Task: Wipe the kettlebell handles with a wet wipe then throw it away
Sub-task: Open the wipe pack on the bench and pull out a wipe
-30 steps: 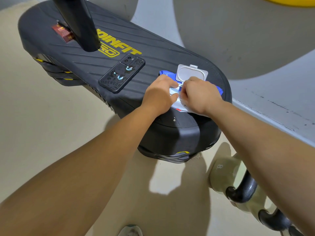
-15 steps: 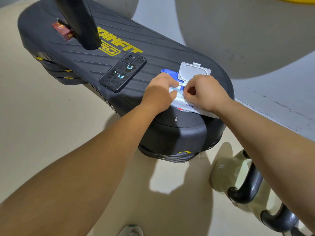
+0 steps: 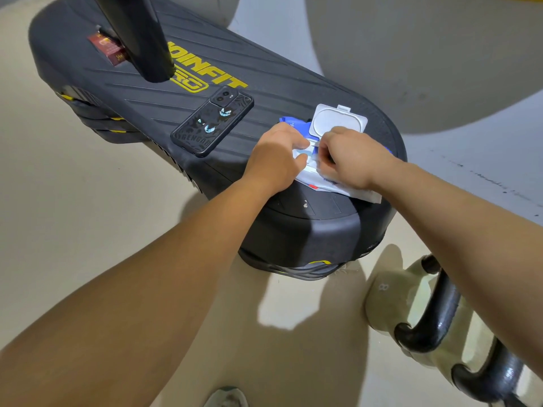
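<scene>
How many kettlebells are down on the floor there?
2 show: a pale cream kettlebell with a black handle marked 8 at lower right, and a second one nearer the corner. More may sit out of frame.

My two hands cover most of the wipes pack (image 3: 329, 183), so I can't see its opening. The second kettlebell (image 3: 499, 374) is cut off at the lower right corner. My right arm hides part of the first kettlebell (image 3: 390, 292). The black post (image 3: 138, 33) leaves the frame at the top.

Head camera looks steeply down, close over both forearms.
</scene>
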